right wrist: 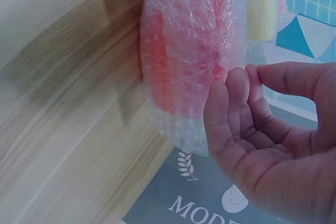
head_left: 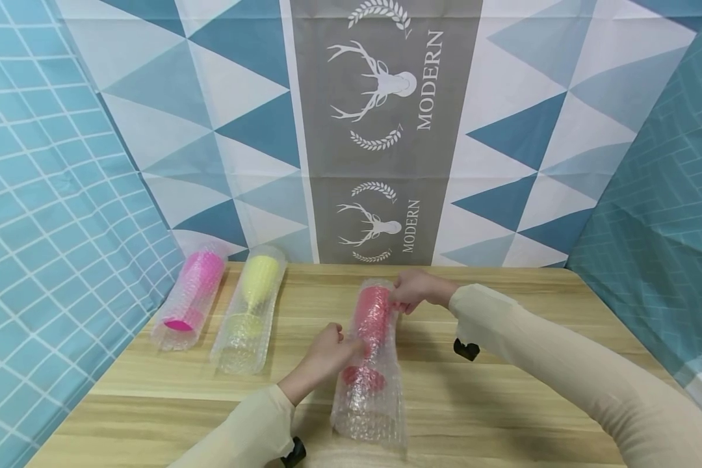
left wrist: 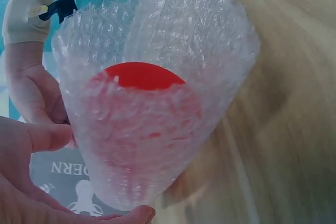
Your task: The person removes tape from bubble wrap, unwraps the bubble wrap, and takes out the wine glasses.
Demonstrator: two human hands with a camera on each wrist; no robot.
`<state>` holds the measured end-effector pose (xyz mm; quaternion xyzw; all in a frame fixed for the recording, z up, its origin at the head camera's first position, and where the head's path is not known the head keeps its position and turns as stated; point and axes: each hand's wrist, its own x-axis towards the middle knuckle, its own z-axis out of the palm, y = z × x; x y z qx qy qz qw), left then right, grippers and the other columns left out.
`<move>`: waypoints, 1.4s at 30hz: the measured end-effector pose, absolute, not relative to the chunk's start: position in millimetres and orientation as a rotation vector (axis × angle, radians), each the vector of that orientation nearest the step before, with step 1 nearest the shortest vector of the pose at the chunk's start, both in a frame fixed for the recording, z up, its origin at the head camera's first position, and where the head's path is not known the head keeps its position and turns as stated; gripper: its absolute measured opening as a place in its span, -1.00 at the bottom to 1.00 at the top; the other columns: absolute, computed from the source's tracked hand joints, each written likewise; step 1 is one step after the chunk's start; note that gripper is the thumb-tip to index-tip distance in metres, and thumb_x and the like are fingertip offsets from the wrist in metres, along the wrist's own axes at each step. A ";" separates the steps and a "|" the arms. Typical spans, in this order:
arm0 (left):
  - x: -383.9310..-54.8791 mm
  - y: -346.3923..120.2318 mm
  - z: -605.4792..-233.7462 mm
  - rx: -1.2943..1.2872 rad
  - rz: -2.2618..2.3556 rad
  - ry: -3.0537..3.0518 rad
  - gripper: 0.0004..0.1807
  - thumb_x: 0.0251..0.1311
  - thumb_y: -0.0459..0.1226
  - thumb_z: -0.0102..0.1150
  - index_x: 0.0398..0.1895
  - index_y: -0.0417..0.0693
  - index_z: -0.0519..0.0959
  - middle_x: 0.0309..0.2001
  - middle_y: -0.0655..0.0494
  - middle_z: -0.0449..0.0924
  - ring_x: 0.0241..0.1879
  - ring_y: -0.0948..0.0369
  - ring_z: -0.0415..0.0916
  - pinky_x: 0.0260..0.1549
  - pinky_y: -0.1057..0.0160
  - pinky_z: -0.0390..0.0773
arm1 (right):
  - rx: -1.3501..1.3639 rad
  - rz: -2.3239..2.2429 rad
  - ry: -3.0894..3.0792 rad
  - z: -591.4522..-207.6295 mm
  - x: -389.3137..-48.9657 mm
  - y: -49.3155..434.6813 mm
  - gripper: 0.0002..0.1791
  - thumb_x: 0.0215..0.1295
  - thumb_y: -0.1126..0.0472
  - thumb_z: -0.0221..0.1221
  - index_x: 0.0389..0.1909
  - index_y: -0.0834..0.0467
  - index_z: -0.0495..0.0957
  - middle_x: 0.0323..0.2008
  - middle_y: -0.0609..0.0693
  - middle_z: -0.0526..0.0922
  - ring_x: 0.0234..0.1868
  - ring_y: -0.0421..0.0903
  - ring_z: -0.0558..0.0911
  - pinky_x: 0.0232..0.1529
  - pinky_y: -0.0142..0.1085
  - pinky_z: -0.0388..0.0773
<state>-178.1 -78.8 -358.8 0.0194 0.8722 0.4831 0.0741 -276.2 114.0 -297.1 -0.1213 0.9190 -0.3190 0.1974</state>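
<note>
A red goblet-shaped piece (head_left: 372, 312), rolled in clear bubble wrap (head_left: 368, 416), lies on the table between both hands. Its round red foot (left wrist: 144, 77) shows through the wrap's loose near end in the left wrist view. My left hand (head_left: 326, 356) grips the wrapped piece around its narrow middle; the wrap hides part of its fingers. At the far right side, my right hand (head_left: 415, 290) pinches the edge of the wrap between thumb and fingertips, as the right wrist view shows the hand (right wrist: 262, 135) there.
To the left lie a yellow goblet (head_left: 260, 279) and a pink one (head_left: 201, 276), each in bubble wrap. The wooden table (head_left: 503, 403) meets a patterned cloth backdrop (head_left: 257, 130) at the back and a blue tiled cloth (head_left: 52, 214) at the left.
</note>
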 end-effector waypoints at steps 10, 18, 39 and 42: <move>-177.9 -75.0 -357.5 0.050 1.381 2.663 -0.09 0.04 -0.02 0.32 0.23 -0.58 0.23 0.12 -0.51 0.42 -0.06 -0.11 0.55 -0.08 -0.06 0.65 | -0.341 -0.883 2.569 -292.2 -274.1 106.6 -0.73 0.21 0.30 0.09 -0.69 0.16 0.45 -0.75 -0.12 0.49 -0.65 -0.27 0.51 -0.26 -0.26 0.73; -177.8 -78.0 -359.9 0.052 1.378 2.625 -0.17 0.07 -0.05 0.26 0.16 -0.59 0.27 0.03 -0.45 0.48 -0.20 -0.02 0.58 -0.27 0.08 0.69 | -0.334 -0.949 2.537 -295.3 -275.1 110.3 -0.79 0.21 0.32 0.11 -0.62 0.23 0.51 -0.73 -0.11 0.50 -0.64 -0.26 0.52 -0.41 -0.38 0.68; -178.9 -81.4 -363.5 0.055 1.398 2.615 -0.37 0.08 -0.03 0.22 -0.05 -0.46 0.42 -0.22 -0.20 0.56 -0.34 0.09 0.50 -0.43 0.24 0.59 | -0.337 -0.947 2.535 -293.6 -279.1 113.8 -0.81 0.17 0.30 0.14 -0.62 0.22 0.51 -0.71 -0.12 0.52 -0.62 -0.27 0.52 -0.37 -0.37 0.69; -178.5 -81.5 -363.9 0.062 1.413 2.605 -0.39 0.09 -0.04 0.22 -0.07 -0.46 0.43 -0.25 -0.17 0.55 -0.37 0.11 0.50 -0.46 0.27 0.57 | -0.350 -0.942 2.528 -294.0 -278.8 115.3 -0.81 0.19 0.30 0.13 -0.60 0.25 0.52 -0.71 -0.12 0.52 -0.62 -0.27 0.52 -0.38 -0.38 0.68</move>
